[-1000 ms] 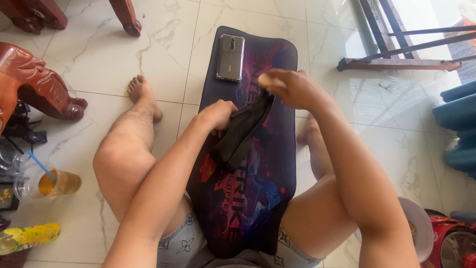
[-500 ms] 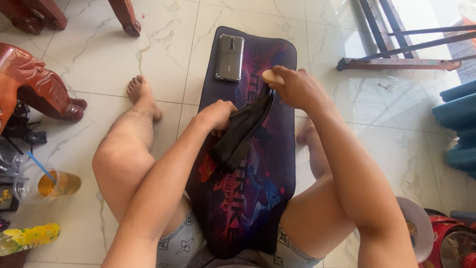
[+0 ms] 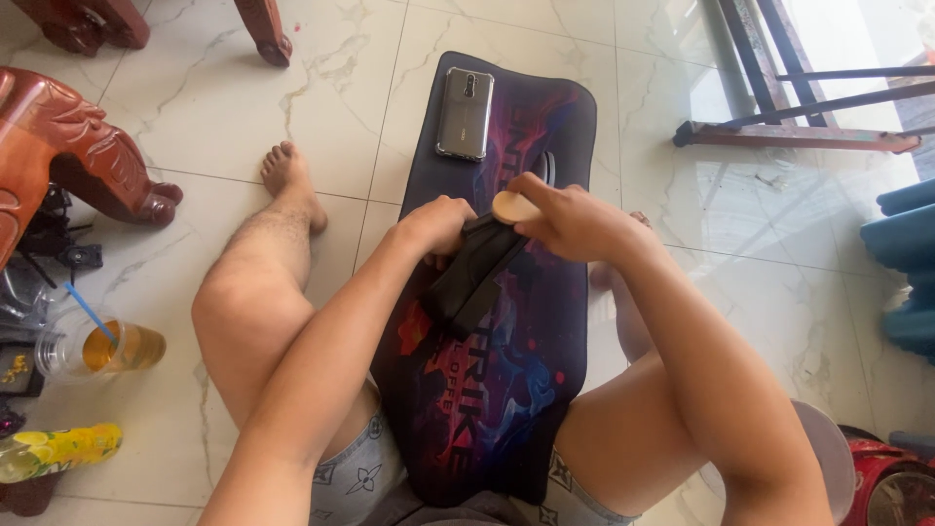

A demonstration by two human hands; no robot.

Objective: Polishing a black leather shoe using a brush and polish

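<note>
Right hand (image 3: pixel 575 222) now lower over mat (image 3: pixel 545 331) (marble-tiled floor (image 3: pixel 195 127) beneath)

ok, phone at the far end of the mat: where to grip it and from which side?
Grip the phone across its two long edges, coming straight down from above. It lies flat, back up, on the mat, so only the thin sides offer purchase. Its long axis runs away from the person and both sides look clear. Both hands are busy: left hand and right hand hold a black strap-like item.
</note>
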